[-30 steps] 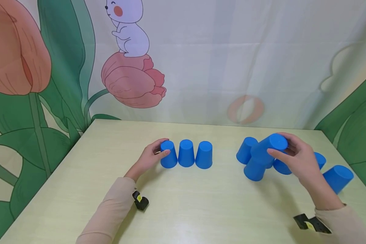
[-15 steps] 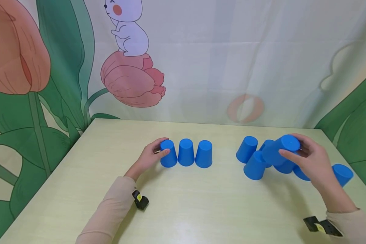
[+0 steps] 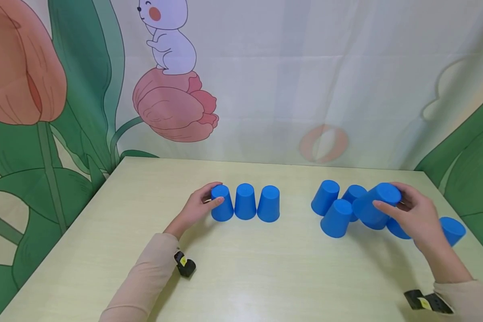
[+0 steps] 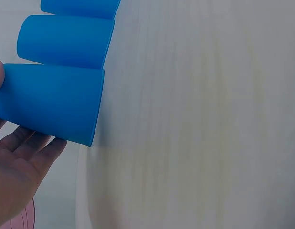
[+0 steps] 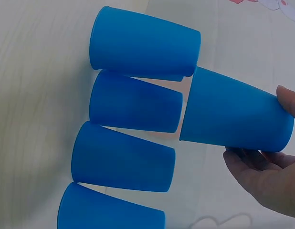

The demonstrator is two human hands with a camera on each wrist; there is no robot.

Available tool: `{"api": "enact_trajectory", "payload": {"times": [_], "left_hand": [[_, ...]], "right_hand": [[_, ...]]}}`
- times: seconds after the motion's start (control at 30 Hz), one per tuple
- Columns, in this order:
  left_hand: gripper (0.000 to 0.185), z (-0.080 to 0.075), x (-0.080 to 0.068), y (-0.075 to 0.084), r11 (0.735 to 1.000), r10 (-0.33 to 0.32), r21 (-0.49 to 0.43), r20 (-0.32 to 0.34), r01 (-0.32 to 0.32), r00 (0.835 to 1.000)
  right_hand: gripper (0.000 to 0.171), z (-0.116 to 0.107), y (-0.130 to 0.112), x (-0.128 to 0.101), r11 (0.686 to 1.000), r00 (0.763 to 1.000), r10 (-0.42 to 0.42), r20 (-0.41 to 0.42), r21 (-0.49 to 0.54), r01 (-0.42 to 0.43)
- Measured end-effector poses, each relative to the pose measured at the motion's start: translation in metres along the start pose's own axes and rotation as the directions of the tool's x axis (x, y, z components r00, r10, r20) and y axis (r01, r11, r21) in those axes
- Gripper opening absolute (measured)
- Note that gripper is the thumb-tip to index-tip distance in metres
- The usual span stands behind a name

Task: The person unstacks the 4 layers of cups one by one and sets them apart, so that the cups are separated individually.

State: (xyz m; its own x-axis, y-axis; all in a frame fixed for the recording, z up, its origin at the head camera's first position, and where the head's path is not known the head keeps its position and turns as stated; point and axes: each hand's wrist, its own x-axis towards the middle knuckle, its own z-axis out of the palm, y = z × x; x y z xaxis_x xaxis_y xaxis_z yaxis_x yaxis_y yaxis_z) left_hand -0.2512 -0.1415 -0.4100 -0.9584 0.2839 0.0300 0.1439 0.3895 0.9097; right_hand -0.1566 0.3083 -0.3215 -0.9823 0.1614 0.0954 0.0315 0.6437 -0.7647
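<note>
Eight blue cups show on the table [image 3: 241, 268] — three in a row on the left, five clustered on the right. The left hand [image 3: 197, 206] curls its fingers and thumb round the end cup [image 3: 222, 204] of that row, which stands upside down touching the middle cup [image 3: 245, 202], with the third cup [image 3: 268, 204] just beside it. The right hand [image 3: 416, 214] grips a tilted cup [image 3: 376, 205], base up and held off the table above the cluster. Under and around it stand a front cup [image 3: 336, 218], a far cup [image 3: 325, 197] and a back cup [image 3: 356, 193], the last partly hidden. Two more are largely covered by the hand — a low cup [image 3: 396, 229] and an outer cup [image 3: 452, 230] lying tipped near the table's right edge. All are smooth, matte, tapered plastic, alike in shape. The table is pale with a faint wood grain. A printed cloth backdrop [image 3: 306, 89] hangs behind.
</note>
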Motion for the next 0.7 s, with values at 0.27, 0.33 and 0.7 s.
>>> {"api": "enact_trajectory", "payload": {"times": [0.27, 0.33, 0.7], "left_hand": [[0.050, 0.000, -0.001, 0.000, 1.000, -0.005, -0.003, -0.001, 0.005, 1.000], [0.051, 0.000, -0.001, 0.000, 1.000, -0.005, -0.005, -0.002, 0.005, 1.000], [0.050, 0.000, 0.000, 0.000, 1.000, 0.005, -0.012, 0.002, -0.005, 1.000]], "right_hand": [[0.073, 0.001, 0.005, 0.000, 1.000, 1.000, 0.013, -0.011, -0.022, -0.014], [0.075, 0.004, 0.009, 0.002, 0.999, 1.000, 0.027, -0.001, -0.029, -0.027], [0.087, 0.037, 0.146, 0.059, 0.993, 0.999, 0.036, 0.013, -0.117, -0.034]]}}
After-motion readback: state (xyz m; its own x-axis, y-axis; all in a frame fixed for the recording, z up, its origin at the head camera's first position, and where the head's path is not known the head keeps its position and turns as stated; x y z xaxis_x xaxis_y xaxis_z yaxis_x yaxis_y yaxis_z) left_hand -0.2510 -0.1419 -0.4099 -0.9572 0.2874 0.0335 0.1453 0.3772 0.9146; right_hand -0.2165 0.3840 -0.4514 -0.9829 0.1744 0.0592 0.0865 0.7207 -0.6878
